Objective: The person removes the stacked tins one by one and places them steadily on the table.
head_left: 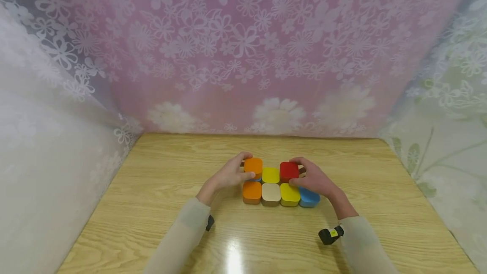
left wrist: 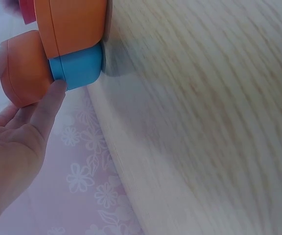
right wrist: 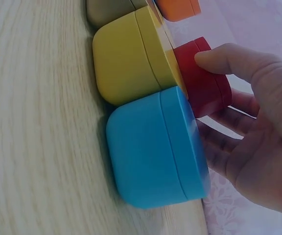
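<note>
My left hand (head_left: 230, 174) pinches an orange rounded box (head_left: 253, 167) between thumb and fingers. That box sits on a blue box (left wrist: 80, 68), which a fingertip touches in the left wrist view. My right hand (head_left: 316, 179) grips a red box (head_left: 288, 171) by its sides; what lies under it is hidden. Between the two is a yellow box (head_left: 271, 175). A front row touches side by side: orange box (head_left: 252, 193), beige box (head_left: 271, 194), yellow box (head_left: 290, 194) and blue box (right wrist: 148, 149), the last partly below my right hand.
The boxes stand on a wood-grain table (head_left: 171, 151). Floral cloth (head_left: 247, 54) hangs behind its back edge and down both sides. A black wrist camera (head_left: 331, 235) sits below my right wrist, another (head_left: 210, 223) by the left sleeve.
</note>
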Available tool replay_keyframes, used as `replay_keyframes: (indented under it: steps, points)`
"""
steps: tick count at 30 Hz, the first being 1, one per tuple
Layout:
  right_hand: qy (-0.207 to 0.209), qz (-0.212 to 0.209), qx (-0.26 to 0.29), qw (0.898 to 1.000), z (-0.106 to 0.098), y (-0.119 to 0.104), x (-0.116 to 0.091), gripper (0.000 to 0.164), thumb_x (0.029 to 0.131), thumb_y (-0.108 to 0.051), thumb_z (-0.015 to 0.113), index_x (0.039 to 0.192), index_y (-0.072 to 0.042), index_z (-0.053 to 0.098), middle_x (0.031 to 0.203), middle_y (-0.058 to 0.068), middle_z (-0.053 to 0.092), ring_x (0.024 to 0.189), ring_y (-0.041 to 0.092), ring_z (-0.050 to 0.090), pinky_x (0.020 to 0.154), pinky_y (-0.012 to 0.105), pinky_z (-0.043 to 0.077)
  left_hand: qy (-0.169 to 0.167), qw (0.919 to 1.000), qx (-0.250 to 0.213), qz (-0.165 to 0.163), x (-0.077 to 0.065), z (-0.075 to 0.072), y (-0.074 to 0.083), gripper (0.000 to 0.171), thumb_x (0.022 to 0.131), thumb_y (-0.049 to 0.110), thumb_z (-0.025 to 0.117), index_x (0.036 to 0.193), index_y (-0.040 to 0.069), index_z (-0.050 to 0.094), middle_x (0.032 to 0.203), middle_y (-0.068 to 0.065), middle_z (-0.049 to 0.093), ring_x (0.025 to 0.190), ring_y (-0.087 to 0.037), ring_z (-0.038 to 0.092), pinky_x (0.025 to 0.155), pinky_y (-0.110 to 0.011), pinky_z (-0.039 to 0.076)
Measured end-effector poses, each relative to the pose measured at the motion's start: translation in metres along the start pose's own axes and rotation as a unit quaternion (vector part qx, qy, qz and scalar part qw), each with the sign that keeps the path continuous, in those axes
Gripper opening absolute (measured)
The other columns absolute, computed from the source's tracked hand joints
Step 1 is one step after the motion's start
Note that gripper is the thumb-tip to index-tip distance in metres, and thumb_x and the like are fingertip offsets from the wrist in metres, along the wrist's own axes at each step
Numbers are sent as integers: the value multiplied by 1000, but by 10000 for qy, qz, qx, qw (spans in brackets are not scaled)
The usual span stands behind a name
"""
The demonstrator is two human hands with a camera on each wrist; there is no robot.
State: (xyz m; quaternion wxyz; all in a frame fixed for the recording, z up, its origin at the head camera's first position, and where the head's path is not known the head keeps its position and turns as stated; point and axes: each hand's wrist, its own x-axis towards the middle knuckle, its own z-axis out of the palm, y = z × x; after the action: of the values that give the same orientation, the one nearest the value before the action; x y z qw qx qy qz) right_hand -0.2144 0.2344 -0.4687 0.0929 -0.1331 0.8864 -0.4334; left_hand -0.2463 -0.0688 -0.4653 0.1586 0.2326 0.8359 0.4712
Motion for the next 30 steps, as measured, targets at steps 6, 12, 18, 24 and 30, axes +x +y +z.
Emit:
replay_keyframes:
  steps: [6,12,18,24,30]
  points:
    - [-63,-46,13,10000,-3,-2,2,65,88,-16,75,142,2,43,132,22,55,108,35,56,81,35,55,27,9999,-135,-34,0,0,3,60,97,22,66,148,8,37,146,-9,47,136,-29,45,107,-43,45]
    - [-131,-9,-64,9999,0,3,4,62,89,-14,73,141,1,44,132,21,54,109,35,56,83,35,55,26,9999,-150,-42,0,1,2,59,98,22,66,148,10,38,146,-9,47,136,-28,45,107,-43,45]
    - [-172,94,-45,9998,3,9,6,62,89,-14,73,142,0,44,133,19,54,109,33,56,85,36,55,23,10000,-79,-37,0,1,0,60,97,23,66,148,9,38,146,-9,48,135,-29,45,107,-44,45]
    - [-267,164,3,9995,6,13,5,63,89,-17,74,142,0,43,132,19,55,110,32,56,86,38,55,6,10000,-17,-30,-2,3,-3,58,98,24,65,148,11,39,144,-9,49,134,-28,47,106,-43,46]
    - [-252,185,-60,9995,6,14,5,63,90,-18,74,142,0,44,133,19,55,113,34,55,90,41,55,34,10000,-63,49,-3,2,-2,58,98,23,65,148,10,38,144,-8,49,134,-28,46,105,-43,46]
